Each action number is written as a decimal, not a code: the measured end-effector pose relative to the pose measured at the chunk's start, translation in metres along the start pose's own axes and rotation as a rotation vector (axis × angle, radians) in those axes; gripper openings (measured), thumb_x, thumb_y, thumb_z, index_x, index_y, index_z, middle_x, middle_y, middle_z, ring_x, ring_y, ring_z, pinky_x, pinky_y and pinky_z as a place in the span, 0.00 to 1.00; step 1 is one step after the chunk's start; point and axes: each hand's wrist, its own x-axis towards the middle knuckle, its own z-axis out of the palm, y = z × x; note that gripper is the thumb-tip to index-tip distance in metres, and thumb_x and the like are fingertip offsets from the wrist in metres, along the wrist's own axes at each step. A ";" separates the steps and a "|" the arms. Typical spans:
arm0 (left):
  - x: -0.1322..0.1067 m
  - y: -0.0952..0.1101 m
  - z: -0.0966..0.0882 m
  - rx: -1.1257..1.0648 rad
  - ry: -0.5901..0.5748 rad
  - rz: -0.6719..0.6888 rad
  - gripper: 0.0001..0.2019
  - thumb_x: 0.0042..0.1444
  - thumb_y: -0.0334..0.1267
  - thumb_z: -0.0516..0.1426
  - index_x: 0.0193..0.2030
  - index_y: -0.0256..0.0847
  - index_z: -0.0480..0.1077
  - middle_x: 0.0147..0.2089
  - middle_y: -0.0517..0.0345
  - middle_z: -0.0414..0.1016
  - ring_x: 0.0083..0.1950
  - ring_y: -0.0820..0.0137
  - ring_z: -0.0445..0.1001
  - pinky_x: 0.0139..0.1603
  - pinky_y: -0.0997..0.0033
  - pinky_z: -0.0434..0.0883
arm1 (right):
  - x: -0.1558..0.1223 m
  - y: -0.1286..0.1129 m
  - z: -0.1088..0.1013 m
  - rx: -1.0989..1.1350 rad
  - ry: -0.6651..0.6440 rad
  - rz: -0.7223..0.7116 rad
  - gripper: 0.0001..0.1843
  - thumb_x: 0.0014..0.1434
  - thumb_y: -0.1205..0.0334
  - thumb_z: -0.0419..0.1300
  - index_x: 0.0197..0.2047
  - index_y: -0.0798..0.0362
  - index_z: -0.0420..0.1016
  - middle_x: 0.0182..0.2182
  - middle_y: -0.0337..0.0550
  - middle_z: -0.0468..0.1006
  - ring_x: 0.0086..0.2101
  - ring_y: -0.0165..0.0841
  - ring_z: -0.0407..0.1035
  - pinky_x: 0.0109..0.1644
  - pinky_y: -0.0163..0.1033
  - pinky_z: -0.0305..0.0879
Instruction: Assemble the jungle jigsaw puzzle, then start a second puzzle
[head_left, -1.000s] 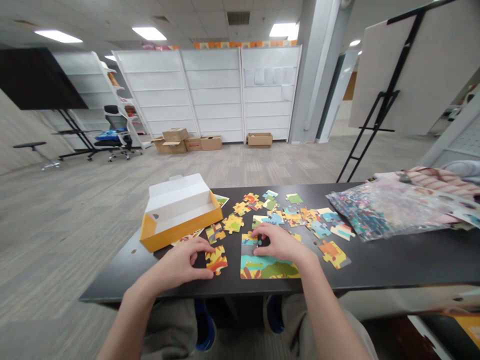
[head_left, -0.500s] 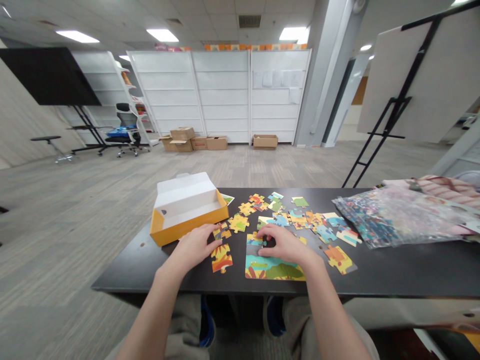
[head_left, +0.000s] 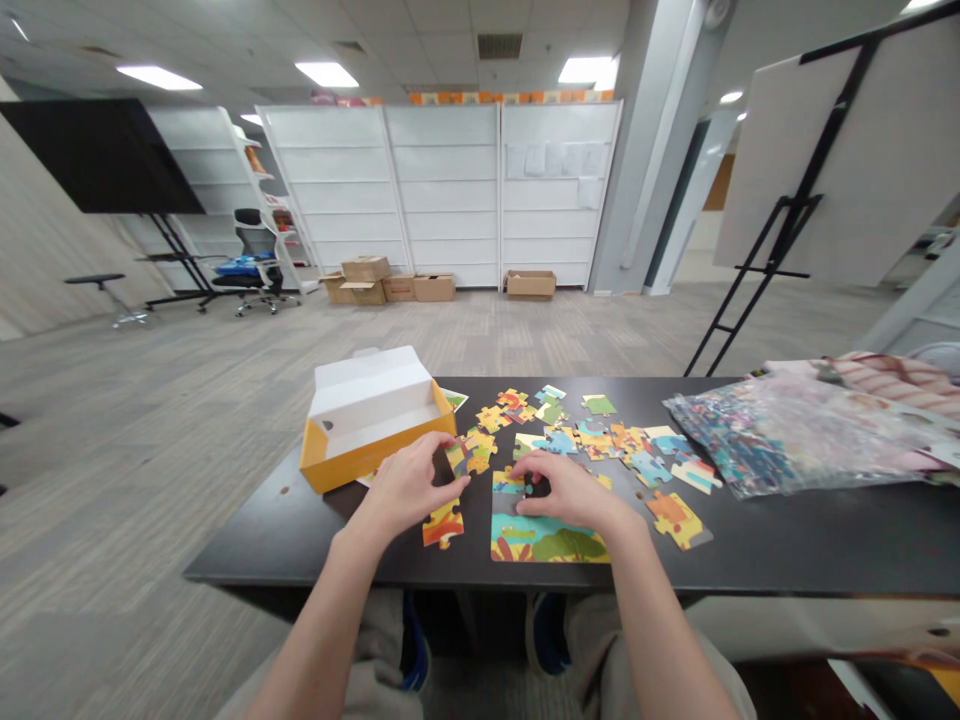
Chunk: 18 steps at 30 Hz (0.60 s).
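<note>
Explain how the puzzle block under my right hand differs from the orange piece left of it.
The puzzle block is larger, mostly green and blue; the orange piece smaller, orange and yellow. The right hand hides the block's top; the piece shows nearly whole. Both lie flat on the table.

Black table (head_left: pixel 787 540), yellow box (head_left: pixel 360 458), scattered puzzle pieces (head_left: pixel 600 438), plastic bags (head_left: pixel 787 430)

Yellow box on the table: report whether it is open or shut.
Open. The yellow box has its white lid flap folded back and standing up behind it, and the white inside shows from above.
</note>
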 end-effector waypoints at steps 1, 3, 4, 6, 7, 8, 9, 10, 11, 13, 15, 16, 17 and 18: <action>0.001 0.004 0.002 -0.008 -0.007 0.027 0.24 0.56 0.52 0.61 0.56 0.44 0.67 0.35 0.60 0.78 0.36 0.64 0.78 0.36 0.69 0.66 | 0.000 0.000 0.000 0.000 0.002 -0.005 0.18 0.51 0.63 0.71 0.46 0.52 0.79 0.44 0.44 0.78 0.38 0.35 0.70 0.44 0.40 0.68; 0.003 0.012 0.009 -0.009 -0.023 0.075 0.23 0.57 0.50 0.61 0.56 0.43 0.68 0.37 0.59 0.78 0.38 0.63 0.78 0.37 0.69 0.66 | 0.000 0.001 0.001 -0.006 0.017 -0.008 0.18 0.51 0.62 0.70 0.47 0.51 0.79 0.43 0.44 0.78 0.38 0.34 0.70 0.44 0.40 0.68; 0.005 0.015 0.012 -0.007 -0.027 0.097 0.22 0.57 0.49 0.60 0.56 0.44 0.68 0.41 0.57 0.78 0.39 0.63 0.78 0.37 0.69 0.67 | 0.000 0.002 0.002 -0.014 0.031 -0.005 0.18 0.52 0.62 0.70 0.47 0.52 0.78 0.42 0.44 0.78 0.37 0.34 0.70 0.44 0.40 0.68; 0.009 0.021 0.018 -0.003 -0.020 0.133 0.19 0.59 0.47 0.60 0.55 0.46 0.68 0.48 0.56 0.78 0.42 0.64 0.79 0.37 0.69 0.68 | 0.001 0.004 0.003 -0.035 0.065 0.010 0.17 0.52 0.61 0.70 0.47 0.53 0.78 0.42 0.44 0.77 0.37 0.34 0.70 0.43 0.40 0.67; 0.012 0.024 0.021 -0.001 -0.015 0.153 0.18 0.59 0.45 0.60 0.55 0.46 0.68 0.52 0.56 0.77 0.44 0.64 0.79 0.37 0.70 0.69 | 0.001 0.005 0.003 -0.046 0.080 0.017 0.17 0.53 0.61 0.70 0.46 0.53 0.77 0.42 0.44 0.77 0.37 0.34 0.70 0.43 0.39 0.67; 0.014 0.026 0.022 0.003 -0.010 0.172 0.17 0.59 0.44 0.59 0.55 0.47 0.68 0.54 0.57 0.76 0.46 0.64 0.79 0.39 0.70 0.70 | 0.002 0.006 0.004 -0.056 0.093 0.023 0.17 0.53 0.61 0.70 0.46 0.53 0.77 0.41 0.44 0.77 0.37 0.33 0.70 0.42 0.39 0.67; 0.016 0.028 0.024 0.010 -0.006 0.188 0.16 0.60 0.42 0.59 0.54 0.47 0.67 0.56 0.57 0.75 0.48 0.64 0.78 0.41 0.69 0.70 | 0.002 0.007 0.004 -0.065 0.105 0.029 0.17 0.52 0.62 0.69 0.46 0.53 0.77 0.41 0.44 0.76 0.36 0.33 0.70 0.42 0.39 0.67; 0.019 0.029 0.025 0.018 -0.006 0.201 0.16 0.60 0.42 0.59 0.54 0.48 0.68 0.57 0.57 0.75 0.49 0.63 0.78 0.43 0.69 0.71 | 0.002 0.008 0.005 -0.071 0.117 0.040 0.17 0.52 0.62 0.69 0.46 0.53 0.76 0.41 0.44 0.76 0.36 0.33 0.70 0.41 0.38 0.67; 0.021 0.031 0.026 0.028 -0.008 0.210 0.15 0.61 0.41 0.58 0.54 0.47 0.68 0.57 0.57 0.74 0.49 0.63 0.78 0.45 0.68 0.72 | 0.003 0.009 0.006 -0.074 0.128 0.053 0.18 0.52 0.62 0.69 0.47 0.54 0.76 0.40 0.43 0.76 0.35 0.33 0.70 0.41 0.38 0.66; 0.026 0.033 0.029 0.047 -0.016 0.212 0.14 0.62 0.41 0.58 0.54 0.47 0.69 0.57 0.56 0.74 0.49 0.63 0.78 0.48 0.66 0.73 | 0.003 0.010 0.006 -0.071 0.148 0.090 0.22 0.52 0.62 0.69 0.51 0.55 0.74 0.38 0.43 0.76 0.35 0.33 0.70 0.40 0.38 0.66; 0.029 0.034 0.032 0.053 -0.026 0.213 0.14 0.62 0.41 0.58 0.54 0.46 0.70 0.57 0.55 0.75 0.49 0.62 0.78 0.49 0.64 0.73 | 0.003 0.011 0.006 -0.056 0.159 0.116 0.25 0.53 0.63 0.68 0.55 0.55 0.72 0.36 0.42 0.77 0.34 0.33 0.70 0.39 0.38 0.66; 0.031 0.034 0.034 0.049 -0.033 0.217 0.14 0.62 0.41 0.58 0.54 0.46 0.70 0.57 0.55 0.75 0.50 0.61 0.78 0.49 0.64 0.74 | 0.004 0.011 0.006 -0.050 0.158 0.118 0.26 0.54 0.63 0.68 0.56 0.55 0.72 0.36 0.42 0.77 0.34 0.33 0.70 0.39 0.38 0.65; 0.032 0.034 0.036 0.042 -0.042 0.224 0.14 0.62 0.41 0.58 0.54 0.46 0.71 0.57 0.55 0.75 0.51 0.61 0.78 0.50 0.64 0.74 | 0.004 0.011 0.006 -0.050 0.154 0.111 0.25 0.54 0.63 0.67 0.55 0.55 0.72 0.35 0.41 0.76 0.33 0.33 0.70 0.39 0.38 0.65; 0.033 0.034 0.038 0.032 -0.060 0.233 0.14 0.62 0.41 0.58 0.54 0.47 0.72 0.58 0.55 0.75 0.52 0.61 0.78 0.51 0.64 0.74 | 0.004 0.011 0.006 -0.057 0.149 0.098 0.23 0.55 0.63 0.67 0.54 0.54 0.73 0.35 0.41 0.76 0.33 0.33 0.70 0.38 0.38 0.64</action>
